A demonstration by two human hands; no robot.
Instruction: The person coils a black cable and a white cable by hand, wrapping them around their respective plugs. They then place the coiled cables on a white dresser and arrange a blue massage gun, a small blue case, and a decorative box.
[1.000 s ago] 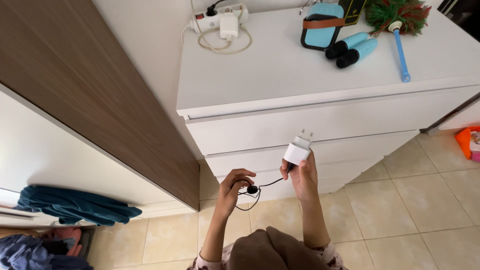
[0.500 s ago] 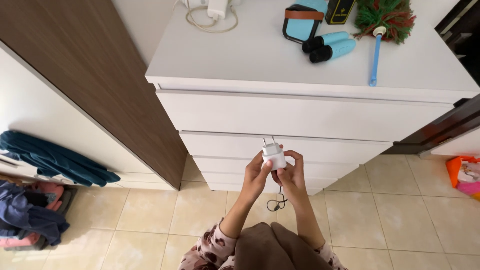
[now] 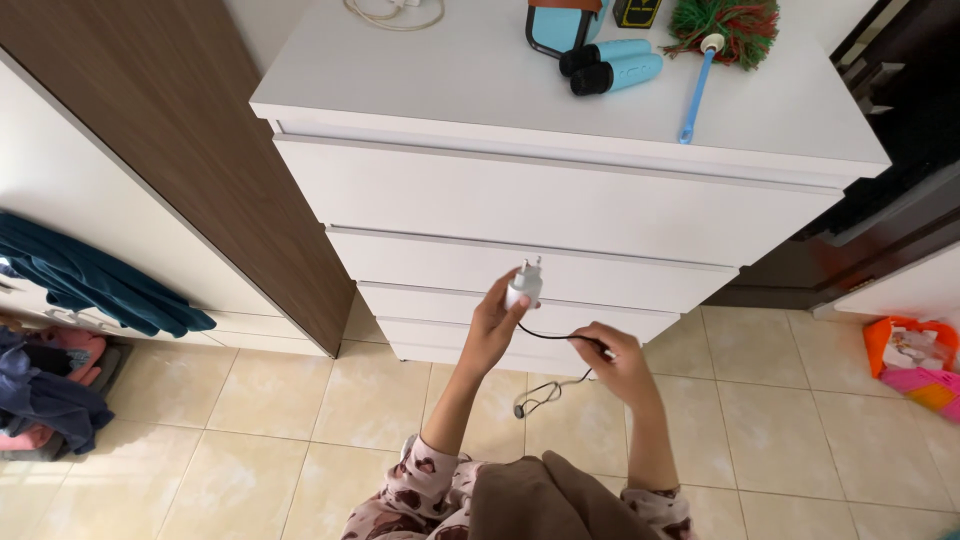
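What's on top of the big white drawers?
On the white chest of drawers: two blue cylinders with black caps, a green-red duster with a blue handle, a coiled white cable. The drawers are shut, their insides hidden.

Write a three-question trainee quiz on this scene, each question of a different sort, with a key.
1. True or false: the left hand holds the white plug adapter with its prongs pointing up.
2. The right hand pinches what? A) the blue-handled duster B) the thin black cable C) a drawer front
3. Fill in: the two blue cylinders lie on top of the white ____.

Key: 1 true. 2 B; the cable runs from the adapter to the right hand, and its free end hangs in a loop below. 3 chest of drawers.
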